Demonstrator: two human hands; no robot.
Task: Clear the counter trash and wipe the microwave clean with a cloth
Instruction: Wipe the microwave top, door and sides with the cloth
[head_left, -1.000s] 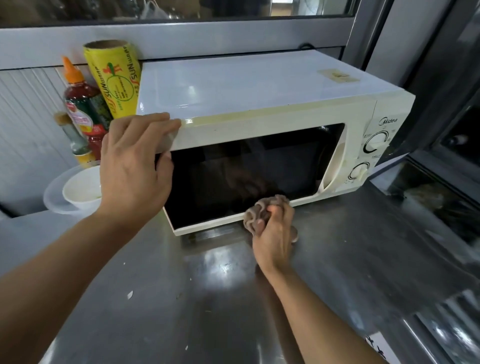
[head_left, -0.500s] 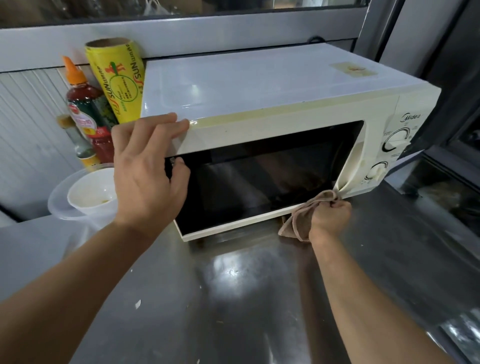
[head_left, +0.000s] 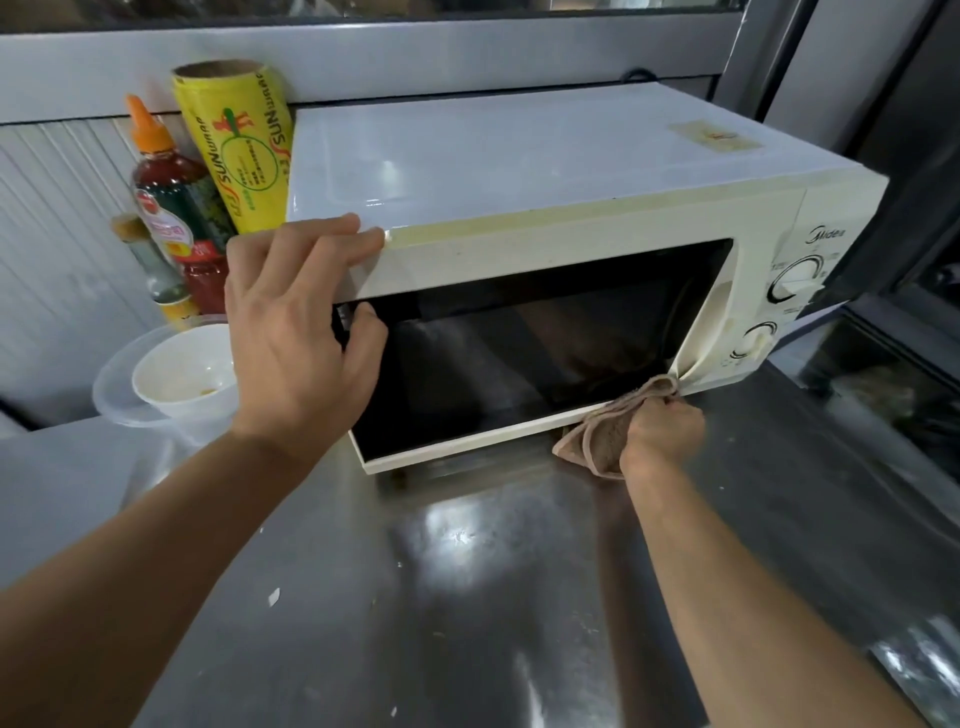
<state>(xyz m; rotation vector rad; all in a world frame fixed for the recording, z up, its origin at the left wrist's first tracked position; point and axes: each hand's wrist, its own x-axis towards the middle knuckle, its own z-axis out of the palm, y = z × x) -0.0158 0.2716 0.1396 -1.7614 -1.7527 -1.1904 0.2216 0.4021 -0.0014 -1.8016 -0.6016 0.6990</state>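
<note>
A cream microwave (head_left: 545, 171) with a dark glass door stands on the steel counter (head_left: 467, 597). My left hand (head_left: 298, 338) grips its top left front corner, fingers over the top edge and thumb on the door. My right hand (head_left: 660, 434) holds a bunched pinkish-brown cloth (head_left: 597, 436) pressed against the door's lower right corner, by the handle.
Left of the microwave stand a yellow cling-wrap roll (head_left: 239, 150), a red sauce bottle (head_left: 166, 192), a small bottle (head_left: 156, 275) and a white cup in a clear plastic bowl (head_left: 176, 374). Small white scraps (head_left: 274, 596) lie on the counter. A dark window frame rises at right.
My right hand has swept the cloth rightward along the door's bottom edge, from its middle to the lower right corner. The left hand keeps its hold on the corner.
</note>
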